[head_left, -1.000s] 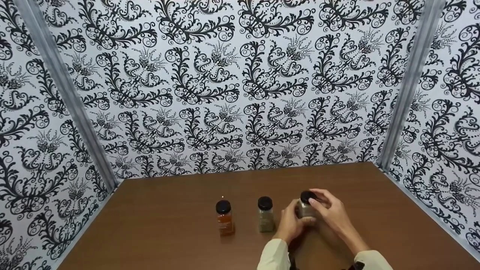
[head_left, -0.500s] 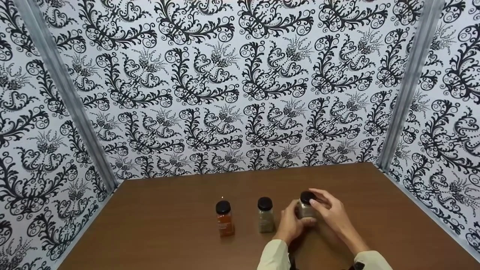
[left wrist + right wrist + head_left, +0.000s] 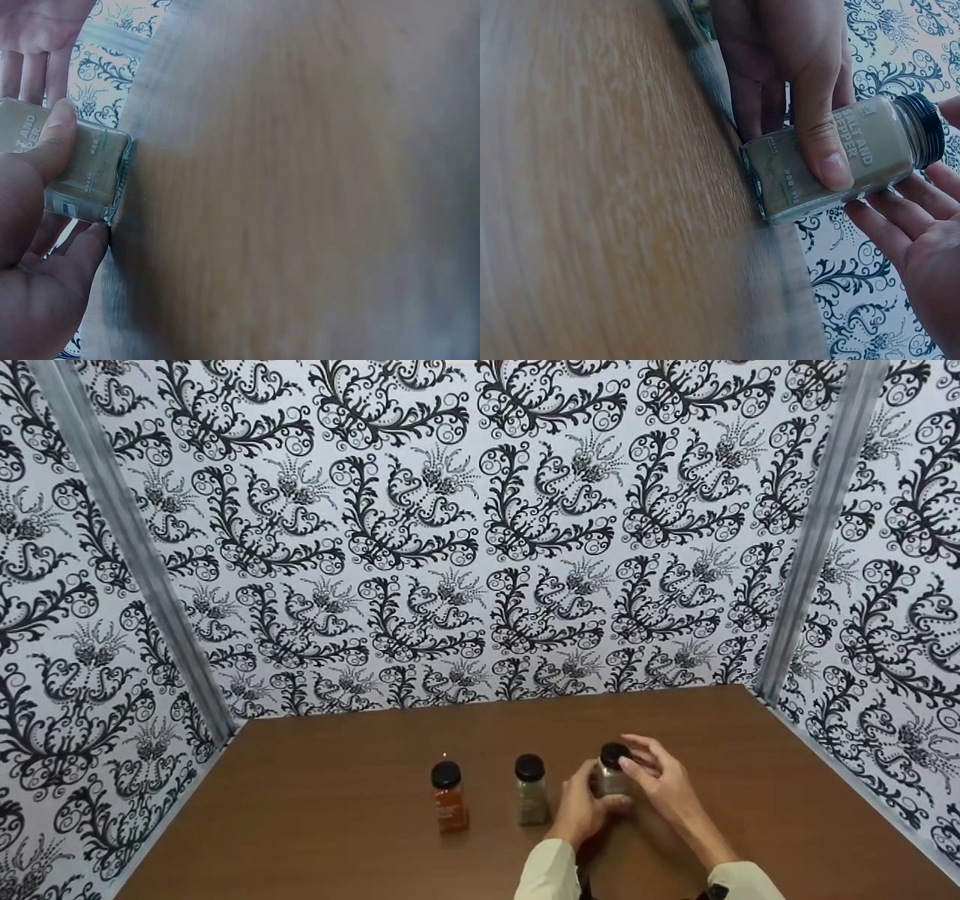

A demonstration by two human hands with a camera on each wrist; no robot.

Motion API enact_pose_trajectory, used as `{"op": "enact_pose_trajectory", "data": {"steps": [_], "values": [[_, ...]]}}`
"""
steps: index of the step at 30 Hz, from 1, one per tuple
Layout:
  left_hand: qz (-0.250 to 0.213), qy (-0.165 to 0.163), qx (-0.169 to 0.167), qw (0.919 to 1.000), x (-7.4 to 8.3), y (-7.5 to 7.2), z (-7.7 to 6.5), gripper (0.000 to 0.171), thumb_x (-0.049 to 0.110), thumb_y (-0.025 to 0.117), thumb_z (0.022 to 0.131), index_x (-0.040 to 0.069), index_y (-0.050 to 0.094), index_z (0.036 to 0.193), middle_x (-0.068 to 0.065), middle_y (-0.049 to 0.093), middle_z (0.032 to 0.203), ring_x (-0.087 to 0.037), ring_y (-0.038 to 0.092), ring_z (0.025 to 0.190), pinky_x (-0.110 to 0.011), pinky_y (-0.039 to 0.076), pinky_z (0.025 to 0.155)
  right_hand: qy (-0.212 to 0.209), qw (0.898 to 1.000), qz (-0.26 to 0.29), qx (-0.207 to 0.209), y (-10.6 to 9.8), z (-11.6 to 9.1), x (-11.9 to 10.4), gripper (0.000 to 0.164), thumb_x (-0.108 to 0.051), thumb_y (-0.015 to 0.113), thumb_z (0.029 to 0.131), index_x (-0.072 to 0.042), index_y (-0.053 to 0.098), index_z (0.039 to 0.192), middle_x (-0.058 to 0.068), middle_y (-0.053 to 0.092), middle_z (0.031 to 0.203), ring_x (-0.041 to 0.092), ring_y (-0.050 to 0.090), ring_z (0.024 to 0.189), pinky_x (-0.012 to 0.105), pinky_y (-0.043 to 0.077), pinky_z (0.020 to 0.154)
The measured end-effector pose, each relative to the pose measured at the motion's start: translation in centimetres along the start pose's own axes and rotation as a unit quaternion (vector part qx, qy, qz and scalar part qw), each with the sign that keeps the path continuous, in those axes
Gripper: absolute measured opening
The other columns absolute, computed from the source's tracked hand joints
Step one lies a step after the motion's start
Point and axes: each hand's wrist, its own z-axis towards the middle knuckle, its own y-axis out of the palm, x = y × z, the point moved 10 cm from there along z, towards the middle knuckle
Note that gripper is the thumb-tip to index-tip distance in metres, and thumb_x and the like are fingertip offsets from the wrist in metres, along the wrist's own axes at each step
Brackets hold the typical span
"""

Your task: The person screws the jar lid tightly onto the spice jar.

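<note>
A clear square spice jar with a black screw lid and greyish-beige powder stands at the right of the group. Its side reads "salt and pepper" in the right wrist view. My left hand grips the jar's body low down, its thumb pressed across the label. With thumb and fingers, my right hand holds the lid from the right. In the left wrist view the jar's base meets the table, while the lid is out of frame.
A jar of orange-red spice and a jar of greenish-beige spice, both black-lidded, stand upright left of my hands. The brown wooden table runs back to walls with a black-and-white scroll pattern.
My right fingers shift slightly around the lid, spreading a little apart. The left hand and the held jar keep nearly the same place, and the other two jars have not moved.
</note>
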Motion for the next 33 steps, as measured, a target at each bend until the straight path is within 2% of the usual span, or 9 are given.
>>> {"op": "enact_pose_trajectory", "data": {"steps": [12, 21, 25, 29, 33], "values": [[-0.01, 0.006, -0.003, 0.9999, 0.02, -0.04, -0.15, 0.056, 0.026, 0.088, 0.075, 0.022, 0.064, 0.125, 0.004, 0.073, 0.111, -0.009, 0.066, 0.099, -0.027, 0.052, 0.087, -0.034, 0.999, 0.035, 0.005, 0.18, -0.02, -0.42, 0.03, -0.004, 0.068, 0.093, 0.0, 0.065, 0.123, 0.021, 0.069, 0.123, -0.005, 0.064, 0.104, 0.012, 0.051, 0.088], [-0.022, 0.003, -0.013, 0.9997, -0.08, 0.17, -0.16, 0.056, 0.029, 0.085, 0.078, 0.022, 0.063, 0.129, 0.003, 0.073, 0.115, -0.009, 0.067, 0.103, -0.027, 0.053, 0.09, -0.038, 0.999, 0.029, 0.011, 0.02, -0.05, -0.39, 0.036, -0.005, 0.067, 0.094, -0.001, 0.063, 0.129, 0.021, 0.068, 0.126, -0.004, 0.065, 0.104, 0.013, 0.051, 0.088], [-0.015, 0.005, -0.009, 0.9998, -0.16, 0.15, -0.13, 0.056, 0.028, 0.086, 0.078, 0.021, 0.063, 0.129, 0.002, 0.073, 0.117, -0.011, 0.067, 0.105, -0.028, 0.053, 0.091, -0.04, 0.998, 0.036, 0.011, 0.11, -0.01, -0.35, 0.032, -0.003, 0.068, 0.093, -0.001, 0.066, 0.125, 0.021, 0.069, 0.124, -0.003, 0.065, 0.104, 0.013, 0.052, 0.087], [-0.012, 0.005, -0.008, 0.9999, -0.27, 0.18, -0.08, 0.056, 0.028, 0.086, 0.078, 0.021, 0.063, 0.128, 0.001, 0.073, 0.118, -0.011, 0.067, 0.106, -0.029, 0.053, 0.091, -0.029, 0.999, 0.041, 0.013, 0.14, 0.06, -0.18, 0.031, -0.003, 0.07, 0.091, -0.001, 0.066, 0.121, 0.022, 0.07, 0.121, -0.003, 0.066, 0.101, 0.012, 0.052, 0.087], [-0.009, 0.003, -0.008, 0.9999, -0.35, 0.21, -0.02, 0.055, 0.028, 0.086, 0.078, 0.022, 0.063, 0.128, 0.001, 0.073, 0.118, -0.012, 0.067, 0.106, -0.03, 0.054, 0.091, -0.004, 0.999, 0.034, 0.005, 0.24, 0.06, 0.13, 0.036, -0.009, 0.071, 0.092, -0.003, 0.062, 0.127, 0.022, 0.069, 0.124, -0.004, 0.065, 0.101, 0.014, 0.052, 0.088]]}}
